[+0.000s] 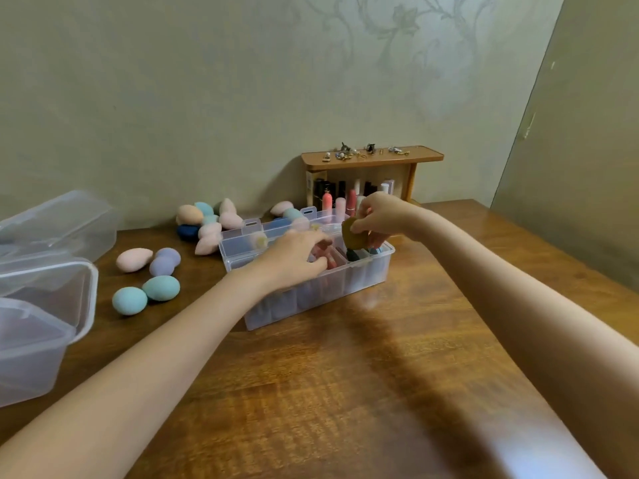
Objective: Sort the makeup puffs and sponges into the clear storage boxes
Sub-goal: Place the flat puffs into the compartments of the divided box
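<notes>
Your right hand [377, 217] pinches a brown sponge [353, 235] closed above the divided clear box [311, 295] to drop it in, while your left hand [294, 259], fingers curled on something pink inside, makes room.

A home, by the look of it: floral-patterned wallpaper [397, 36], a polished wooden surface [345, 375], and at its far edge a small shelf [371, 156] of lipsticks [351, 198] and jewellery.
</notes>
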The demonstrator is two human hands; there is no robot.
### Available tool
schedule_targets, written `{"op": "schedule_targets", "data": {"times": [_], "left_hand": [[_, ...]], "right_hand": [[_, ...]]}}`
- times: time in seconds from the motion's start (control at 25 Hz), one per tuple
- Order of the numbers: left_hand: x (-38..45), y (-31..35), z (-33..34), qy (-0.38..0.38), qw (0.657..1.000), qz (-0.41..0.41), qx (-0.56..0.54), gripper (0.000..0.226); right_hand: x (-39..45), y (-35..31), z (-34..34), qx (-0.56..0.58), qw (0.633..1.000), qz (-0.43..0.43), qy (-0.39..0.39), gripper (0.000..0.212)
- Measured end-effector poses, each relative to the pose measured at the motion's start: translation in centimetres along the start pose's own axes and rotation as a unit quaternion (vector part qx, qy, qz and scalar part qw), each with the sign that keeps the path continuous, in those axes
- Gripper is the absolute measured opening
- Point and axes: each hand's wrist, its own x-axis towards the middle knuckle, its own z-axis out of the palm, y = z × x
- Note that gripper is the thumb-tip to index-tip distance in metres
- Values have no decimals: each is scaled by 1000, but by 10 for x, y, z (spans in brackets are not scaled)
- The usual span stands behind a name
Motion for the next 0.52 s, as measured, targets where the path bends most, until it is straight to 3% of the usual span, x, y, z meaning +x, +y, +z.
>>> {"op": "schedule_targets", "data": {"times": [0.2,0.4,0.52], "left_hand": [[9,-1,-3,23,999,8,-42,35],[32,8,9,-78,996,26,15,30],[34,3,12,-85,993,45,73,40]], "right_hand": [[4,-4,12,-9,998,-34,43,21],[1,-1,10,4,993,-72,95,14],[-1,2,10,-9,992,-93,82,16]]}}
